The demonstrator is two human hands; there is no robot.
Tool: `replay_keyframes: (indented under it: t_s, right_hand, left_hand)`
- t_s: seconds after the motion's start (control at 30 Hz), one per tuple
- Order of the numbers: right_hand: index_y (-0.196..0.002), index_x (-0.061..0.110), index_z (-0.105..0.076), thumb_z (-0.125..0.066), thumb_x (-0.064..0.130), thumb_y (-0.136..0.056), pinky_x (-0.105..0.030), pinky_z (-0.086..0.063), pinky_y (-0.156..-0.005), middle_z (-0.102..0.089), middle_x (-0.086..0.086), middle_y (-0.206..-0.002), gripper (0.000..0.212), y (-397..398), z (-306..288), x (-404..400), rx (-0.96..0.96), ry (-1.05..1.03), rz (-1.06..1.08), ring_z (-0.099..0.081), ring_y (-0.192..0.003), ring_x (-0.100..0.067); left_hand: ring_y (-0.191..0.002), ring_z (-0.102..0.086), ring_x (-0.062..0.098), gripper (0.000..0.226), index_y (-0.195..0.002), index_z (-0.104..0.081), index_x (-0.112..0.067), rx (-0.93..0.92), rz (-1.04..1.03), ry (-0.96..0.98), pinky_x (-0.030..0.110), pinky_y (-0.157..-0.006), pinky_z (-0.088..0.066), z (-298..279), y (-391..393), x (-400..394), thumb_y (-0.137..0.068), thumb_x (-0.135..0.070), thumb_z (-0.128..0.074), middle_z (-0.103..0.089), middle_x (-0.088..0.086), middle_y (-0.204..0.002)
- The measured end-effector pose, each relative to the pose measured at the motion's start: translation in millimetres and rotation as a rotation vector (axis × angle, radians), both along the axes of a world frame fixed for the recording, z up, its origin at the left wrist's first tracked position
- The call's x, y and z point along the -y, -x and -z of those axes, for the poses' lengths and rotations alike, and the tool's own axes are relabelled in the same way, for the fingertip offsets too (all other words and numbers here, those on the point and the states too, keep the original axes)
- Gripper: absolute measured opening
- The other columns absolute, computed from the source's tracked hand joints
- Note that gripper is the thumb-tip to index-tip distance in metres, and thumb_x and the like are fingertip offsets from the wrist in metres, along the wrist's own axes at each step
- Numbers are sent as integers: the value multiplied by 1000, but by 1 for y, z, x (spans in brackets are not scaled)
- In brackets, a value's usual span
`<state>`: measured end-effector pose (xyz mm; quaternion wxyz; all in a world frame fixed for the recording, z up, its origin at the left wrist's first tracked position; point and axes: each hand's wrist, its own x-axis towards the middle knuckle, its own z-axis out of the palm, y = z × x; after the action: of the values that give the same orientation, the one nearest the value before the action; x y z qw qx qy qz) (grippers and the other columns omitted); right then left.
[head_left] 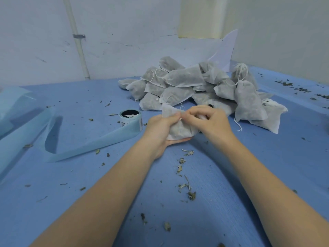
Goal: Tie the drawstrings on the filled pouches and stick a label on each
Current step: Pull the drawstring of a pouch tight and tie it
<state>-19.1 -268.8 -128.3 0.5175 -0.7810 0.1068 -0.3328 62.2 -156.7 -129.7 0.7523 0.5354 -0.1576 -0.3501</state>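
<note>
Bits of dry leaf point(185, 186) lie nearest us. Our left hand point(160, 129) cups the pouch point(179, 130) from below; it stands tilted, open top pointing far-left. Our right hand point(210, 120) pinches its top. Behind sits the pile of pouches point(195, 86); the label roll point(131, 120) is left.

Left hand: your left hand point(161, 130) cups a filled pouch point(179, 130) from below.
Right hand: your right hand point(208, 120) pinches its gathered top.
Pile: more pouches point(199, 86) heaped just behind.
Label roll: label roll point(131, 120) left of your hands on the blue bench point(89, 175).
</note>
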Motion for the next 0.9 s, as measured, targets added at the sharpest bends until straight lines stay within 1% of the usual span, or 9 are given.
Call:
replay_keyframes:
  t_s: [0.13, 0.27, 0.37, 0.43, 0.47, 0.53, 0.63, 0.73, 0.9]
  right_hand:
    - [-70, 25, -71, -75, 17, -81, -12, -41, -75, -68, 0, -89, 15, -3, 2, 0, 12, 36, 52, -56, -79, 2]
    - [-77, 32, -68, -69, 24, -86, -8, -39, -81, -66, 6, -99, 13, -14, 1, -12, 47, 59, 52, -56, -89, 7]
    - [-97, 33, -59, -51, 35, -97, -20, -46, -93, -63, 10, -107, 8, -32, -2, -25, 46, -247, -38, -60, -100, -1]
    - [-106, 23, -59, -43, 26, -102, -31, -50, -96, -64, 1, -109, 17, -45, 0, -32, -6, -402, -89, -64, -95, -11]
    - [-114, 16, -59, -43, 20, -102, -33, -50, -98, -64, -2, -112, 20, -50, 3, -35, -69, -363, -100, -65, -94, -13]
    - [-131, 12, -55, -48, 13, -99, -36, -45, -103, -62, -1, -121, 33, -58, 8, -40, -236, -101, -102, -65, -101, -15]
    - [-132, 13, -57, -58, 17, -95, -28, -39, -104, -60, 1, -131, 37, -71, 9, -45, -386, 228, -117, -58, -116, -14]
    - [-137, 13, -52, -64, 18, -91, -19, -36, -98, -61, 2, -127, 48, -82, 7, -49, -403, 252, -194, -56, -117, -11]
    - [-137, 13, -51, -74, 21, -83, 1, -35, -76, -59, 6, -100, 59, -90, 9, -49, -356, 254, -178, -54, -95, -6]
  left_hand:
    - [-83, -69, 29, 20, -103, -62, 5, 132, -73, -13, 40, -63, -60, -4, 2, -1, -94, -11, -54, -69, 20, -95]
    - [-98, -65, 38, 29, -111, -59, 5, 285, -187, -101, 52, -81, -55, -12, -5, -13, -94, -18, -56, -66, 24, -107]
    - [-98, -64, 39, 24, -106, -63, 1, 323, -352, -92, 54, -82, -54, -22, -22, -33, -94, -19, -55, -67, 22, -106]
    - [-99, -64, 38, 26, -106, -63, 1, 349, -497, -115, 52, -85, -53, -27, -37, -47, -94, -21, -56, -66, 22, -106]
    - [-101, -63, 37, 29, -108, -62, 1, 358, -566, -133, 51, -87, -52, -29, -45, -53, -94, -24, -56, -65, 21, -108]
    - [-107, -60, 35, 36, -113, -58, -1, 387, -683, -204, 49, -93, -49, -31, -58, -62, -92, -31, -57, -63, 18, -113]
    - [-109, -58, 31, 41, -115, -57, -3, 432, -790, -284, 44, -95, -46, -32, -72, -68, -91, -36, -55, -62, 13, -116]
    - [-109, -58, 32, 39, -115, -57, -4, 414, -785, -308, 45, -94, -48, -30, -79, -68, -91, -35, -56, -62, 13, -116]
    - [-107, -58, 31, 35, -115, -58, -6, 411, -728, -324, 45, -94, -48, -27, -81, -65, -92, -33, -56, -63, 11, -114]
